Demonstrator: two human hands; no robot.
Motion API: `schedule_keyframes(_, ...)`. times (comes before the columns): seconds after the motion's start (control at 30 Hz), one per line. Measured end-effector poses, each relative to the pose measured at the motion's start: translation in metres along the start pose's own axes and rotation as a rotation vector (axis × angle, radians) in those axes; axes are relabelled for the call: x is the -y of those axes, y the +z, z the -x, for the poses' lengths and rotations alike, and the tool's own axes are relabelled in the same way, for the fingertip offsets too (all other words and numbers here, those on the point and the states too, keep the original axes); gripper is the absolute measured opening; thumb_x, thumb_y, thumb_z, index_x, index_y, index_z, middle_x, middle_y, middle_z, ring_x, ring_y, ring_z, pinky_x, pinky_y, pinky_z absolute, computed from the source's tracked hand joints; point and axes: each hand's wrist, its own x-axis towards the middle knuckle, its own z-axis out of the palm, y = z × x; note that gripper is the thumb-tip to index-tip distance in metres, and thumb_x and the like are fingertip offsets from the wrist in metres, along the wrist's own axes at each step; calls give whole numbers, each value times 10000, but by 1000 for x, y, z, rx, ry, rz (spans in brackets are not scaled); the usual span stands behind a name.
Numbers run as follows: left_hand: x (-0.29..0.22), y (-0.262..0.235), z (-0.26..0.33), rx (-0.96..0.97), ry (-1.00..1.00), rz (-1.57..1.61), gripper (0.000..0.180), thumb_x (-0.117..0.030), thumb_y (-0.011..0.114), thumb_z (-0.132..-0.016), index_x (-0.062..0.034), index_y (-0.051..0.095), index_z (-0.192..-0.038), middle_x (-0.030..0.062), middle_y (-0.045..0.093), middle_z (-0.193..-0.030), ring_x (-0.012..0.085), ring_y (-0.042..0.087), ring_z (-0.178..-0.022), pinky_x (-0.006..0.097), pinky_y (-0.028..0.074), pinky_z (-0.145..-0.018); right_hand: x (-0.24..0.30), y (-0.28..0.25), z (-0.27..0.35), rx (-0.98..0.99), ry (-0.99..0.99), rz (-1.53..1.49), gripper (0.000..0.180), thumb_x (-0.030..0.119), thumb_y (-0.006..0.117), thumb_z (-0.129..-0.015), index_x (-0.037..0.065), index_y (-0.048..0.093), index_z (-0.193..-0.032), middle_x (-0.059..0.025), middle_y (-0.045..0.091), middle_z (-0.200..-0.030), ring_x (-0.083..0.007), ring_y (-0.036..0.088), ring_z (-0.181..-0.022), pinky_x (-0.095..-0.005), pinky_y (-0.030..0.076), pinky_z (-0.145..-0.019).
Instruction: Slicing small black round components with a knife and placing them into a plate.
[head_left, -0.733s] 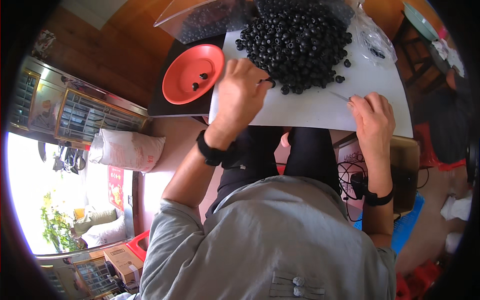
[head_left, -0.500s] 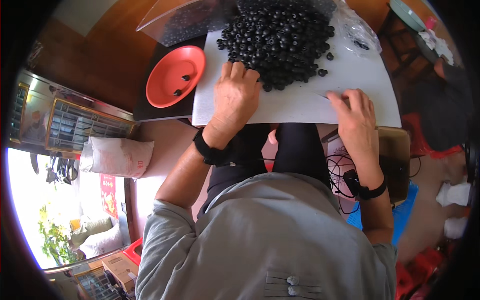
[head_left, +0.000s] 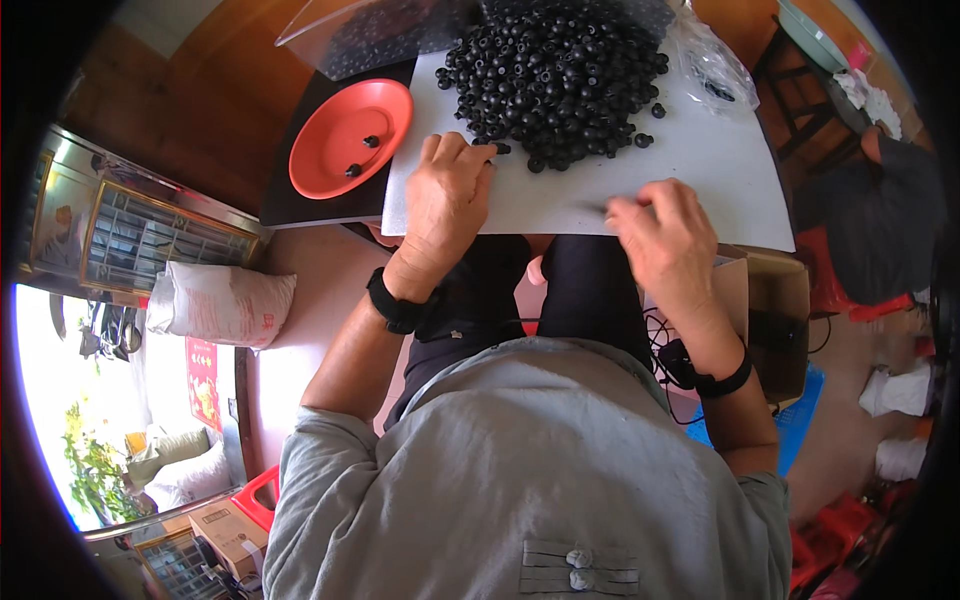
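A heap of small round black plastic pieces with holes [head_left: 560, 80] lies on the white board [head_left: 740, 190] at the far side. At its near left edge, my left hand [head_left: 447, 190] is closed, pinching one small black piece [head_left: 501, 148] at the fingertips. Over the board's near right part, my right hand [head_left: 665, 235] is closed around a thin, pointed tool [head_left: 592, 208]. Motion blurs that tool, so its exact kind cannot be told. Left of the board stands a shallow red plastic dish [head_left: 325, 178] with two black pieces in it.
A clear plastic box [head_left: 345, 50] stands behind the dish, and a clear plastic bag [head_left: 715, 65] lies at the board's far right. Below the board's right edge is an open cardboard box [head_left: 785, 290] beside black cables [head_left: 657, 335]. Another person [head_left: 880, 210] sits at right.
My left hand has drawn back slightly left from the heap, with a black piece now showing at its fingertips. My right hand has moved left with the tool, toward my left hand.
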Motion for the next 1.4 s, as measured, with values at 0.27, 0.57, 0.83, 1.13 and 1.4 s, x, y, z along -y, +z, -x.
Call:
schedule_keyframes(0.27,12,-15,9,12,-50,21,175,-22,703,-779,-41,719,-952,94,622,-893,316,605,-902,417,526,-745,5,-6,0,88,-97,-30,139,158,746,-806,104,680,-916,-41,523,-814,-247,586,-811,-365,491,-634)
schedule_keyframes(0.57,13,-19,7,47,39,-156,167,-19,700,-780,-19,710,-948,125,591,-896,324,578,-897,406,520,-746,-20,-16,-13,117,46,83,115,183,748,-820,134,680,-900,-44,521,-798,-256,594,-768,-386,500,-620)
schedule_keyframes(0.83,15,-27,9,86,-9,109,128,-21,699,-763,-13,681,-890,148,586,-862,342,575,-875,407,500,-704,-37,-19,-14,294,140,72,81,207,722,-864,146,692,-907,-69,583,-828,-290,635,-760,-416,517,-625)
schedule_keyframes(1.13,-19,-21,-9,322,-667,1316,246,-49,578,-998,75,667,-1190,106,657,-956,152,607,-747,265,487,-667,-24,-16,-28,350,64,-48,141,241,703,-886,103,670,-893,-79,681,-817,-305,672,-784,-427,529,-652)
schedule_keyframes(1.4,-16,-2,-4,297,-727,1647,246,-71,598,-1001,40,668,-1209,107,656,-1003,166,617,-833,281,500,-688,-35,-7,-26,231,508,-649,122,109,682,-944,-3,643,-918,-20,466,-605,-75,400,-564,-253,352,-515)
